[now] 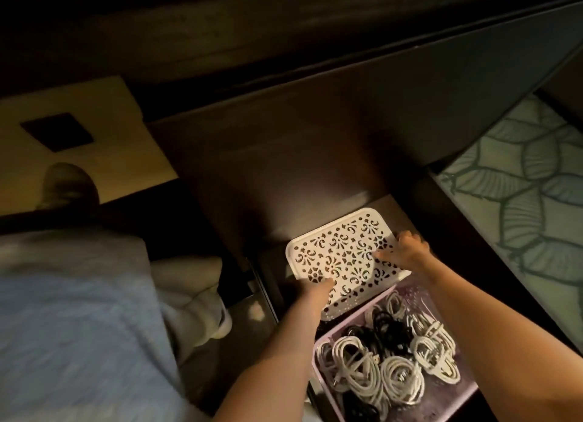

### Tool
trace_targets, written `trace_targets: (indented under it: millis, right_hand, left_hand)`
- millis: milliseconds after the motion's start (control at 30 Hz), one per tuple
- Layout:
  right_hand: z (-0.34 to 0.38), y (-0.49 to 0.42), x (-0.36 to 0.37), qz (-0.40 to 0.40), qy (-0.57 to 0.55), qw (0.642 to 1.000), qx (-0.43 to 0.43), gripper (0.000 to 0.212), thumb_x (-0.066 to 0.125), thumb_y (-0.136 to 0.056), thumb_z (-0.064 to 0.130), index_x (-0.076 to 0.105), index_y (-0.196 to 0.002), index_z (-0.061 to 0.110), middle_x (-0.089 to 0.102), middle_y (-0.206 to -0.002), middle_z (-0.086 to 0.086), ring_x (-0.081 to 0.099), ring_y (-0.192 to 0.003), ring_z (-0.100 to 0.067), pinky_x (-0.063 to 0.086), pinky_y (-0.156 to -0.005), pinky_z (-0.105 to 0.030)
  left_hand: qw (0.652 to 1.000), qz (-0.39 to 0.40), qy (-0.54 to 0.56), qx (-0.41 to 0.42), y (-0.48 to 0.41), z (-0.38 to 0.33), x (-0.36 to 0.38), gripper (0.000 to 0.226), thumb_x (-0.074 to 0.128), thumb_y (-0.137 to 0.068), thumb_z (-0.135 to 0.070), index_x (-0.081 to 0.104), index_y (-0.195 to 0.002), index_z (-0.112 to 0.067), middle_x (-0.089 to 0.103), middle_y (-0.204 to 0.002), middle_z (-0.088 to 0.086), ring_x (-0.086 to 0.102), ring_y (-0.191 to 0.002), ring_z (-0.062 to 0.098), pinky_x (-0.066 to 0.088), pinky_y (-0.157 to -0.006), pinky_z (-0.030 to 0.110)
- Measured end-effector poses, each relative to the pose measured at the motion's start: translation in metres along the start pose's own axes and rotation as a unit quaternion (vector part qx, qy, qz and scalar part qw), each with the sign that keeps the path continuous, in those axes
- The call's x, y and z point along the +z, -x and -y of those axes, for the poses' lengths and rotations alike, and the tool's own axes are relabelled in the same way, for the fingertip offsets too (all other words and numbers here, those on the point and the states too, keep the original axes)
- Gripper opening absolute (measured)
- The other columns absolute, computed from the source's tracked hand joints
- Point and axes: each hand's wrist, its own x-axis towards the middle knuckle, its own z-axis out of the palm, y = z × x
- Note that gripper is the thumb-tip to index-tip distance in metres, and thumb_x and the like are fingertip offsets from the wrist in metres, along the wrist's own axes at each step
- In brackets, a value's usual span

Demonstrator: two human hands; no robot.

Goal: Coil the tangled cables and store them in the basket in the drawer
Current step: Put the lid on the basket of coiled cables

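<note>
A pink basket [325,339] sits in the open dark drawer [271,273] and holds several coiled white cables [356,361] and some black cables [381,330]. A white lid [344,251] with cut-out patterns lies tilted over the basket's far end. My left hand [310,290] grips the lid's near left edge, thumb on top. My right hand [407,249] holds the lid's right edge with fingers curled round it.
A dark wooden cabinet face [284,156] rises behind the drawer. A green leaf-patterned bedcover [530,194] lies to the right. Grey-blue clothing [72,311] and a pale cushion [195,295] fill the left side. Tan floor [79,143] shows at the upper left.
</note>
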Motion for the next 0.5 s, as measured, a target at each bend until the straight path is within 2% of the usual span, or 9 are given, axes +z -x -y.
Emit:
trace_targets:
  millis: [133, 233, 300, 333, 400, 500]
  right_hand:
    - [0.002, -0.002, -0.004, 0.019, -0.030, 0.999, 0.038, 0.104, 0.069, -0.073, 0.061, 0.023, -0.147, 0.004, 0.022, -0.152, -0.017, 0.021, -0.140, -0.036, 0.023, -0.113, -0.040]
    - [0.000, -0.003, -0.007, 0.043, -0.088, 0.995, 0.033, 0.115, 0.070, -0.062, 0.069, 0.027, -0.146, 0.004, 0.019, -0.154, -0.018, 0.018, -0.142, -0.036, 0.024, -0.115, -0.045]
    - [-0.001, 0.002, -0.010, 0.037, -0.181, 0.982, 0.029, 0.108, 0.076, -0.063, 0.059, 0.029, -0.145, 0.004, 0.021, -0.152, -0.015, 0.028, -0.137, -0.036, 0.034, -0.109, -0.045]
    - [-0.002, 0.003, -0.012, 0.022, -0.236, 0.971, 0.027, 0.098, 0.079, -0.069, 0.047, 0.031, -0.143, 0.004, 0.028, -0.146, -0.015, 0.038, -0.130, -0.034, 0.043, -0.099, -0.042]
    - [0.001, 0.009, -0.020, 0.017, -0.323, 0.946, 0.016, 0.086, 0.080, -0.073, 0.027, 0.033, -0.140, 0.002, 0.045, -0.128, -0.014, 0.052, -0.108, -0.029, 0.049, -0.078, -0.035]
    - [0.004, 0.018, -0.032, -0.005, -0.276, 0.961, -0.023, 0.089, 0.081, -0.071, 0.030, 0.033, -0.139, -0.002, 0.053, -0.125, -0.015, 0.054, -0.110, -0.030, 0.045, -0.083, -0.032]
  left_hand:
    - [0.999, 0.004, 0.048, -0.015, 0.005, -0.003, -0.003, 0.049, 0.059, -0.093, -0.012, 0.040, -0.137, -0.004, 0.053, -0.134, 0.015, 0.053, -0.120, 0.028, 0.042, -0.100, 0.035]
    - [0.997, -0.002, 0.076, -0.018, 0.011, -0.005, -0.006, 0.046, 0.062, -0.091, -0.012, 0.045, -0.133, -0.003, 0.057, -0.128, 0.017, 0.057, -0.115, 0.029, 0.046, -0.097, 0.037]
    - [0.996, 0.012, 0.090, -0.021, 0.017, -0.005, -0.006, 0.045, 0.062, -0.091, -0.013, 0.046, -0.132, -0.005, 0.058, -0.128, 0.015, 0.057, -0.116, 0.029, 0.045, -0.098, 0.037]
    - [0.994, 0.017, 0.103, -0.017, 0.021, -0.007, -0.005, 0.048, 0.064, -0.090, -0.014, 0.045, -0.133, -0.007, 0.058, -0.128, 0.013, 0.056, -0.117, 0.028, 0.045, -0.100, 0.037]
    - [0.993, 0.010, 0.117, -0.008, 0.027, -0.010, -0.005, 0.066, 0.071, -0.084, -0.018, 0.036, -0.140, -0.010, 0.057, -0.128, 0.012, 0.056, -0.117, 0.028, 0.044, -0.103, 0.042]
    - [0.994, -0.021, 0.105, 0.012, 0.035, -0.013, -0.006, 0.092, 0.077, -0.078, -0.025, 0.016, -0.145, -0.009, 0.050, -0.133, 0.014, 0.051, -0.122, 0.031, 0.042, -0.103, 0.049]
